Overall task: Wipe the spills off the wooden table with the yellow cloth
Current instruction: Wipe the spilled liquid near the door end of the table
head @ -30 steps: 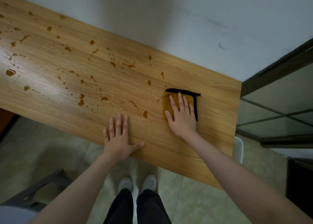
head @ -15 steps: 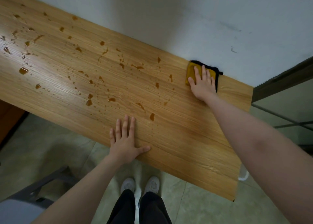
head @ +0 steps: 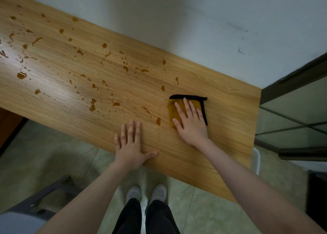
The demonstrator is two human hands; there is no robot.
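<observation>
The wooden table [head: 230, 109] runs from upper left to right, against a white wall. A folded yellow cloth [head: 174, 109] with black edging lies near the table's right end. My right hand [head: 190, 122] presses flat on the cloth with straight fingers, covering most of it. My left hand [head: 130, 147] rests flat on the bare wood at the near edge, fingers spread. Brown spills [head: 92, 105] dot the table left of the cloth; the nearest drop [head: 158, 121] sits just left of the cloth. A bigger puddle [head: 21, 75] lies at far left.
A grey chair [head: 44, 198] stands on the tiled floor at lower left. Dark-framed glass panels [head: 292, 113] stand right of the table's end. My feet in white shoes [head: 146, 193] are below the near edge.
My right hand has slid the cloth from the far edge by the wall back toward the near side of the table. My left hand has stayed in place.
</observation>
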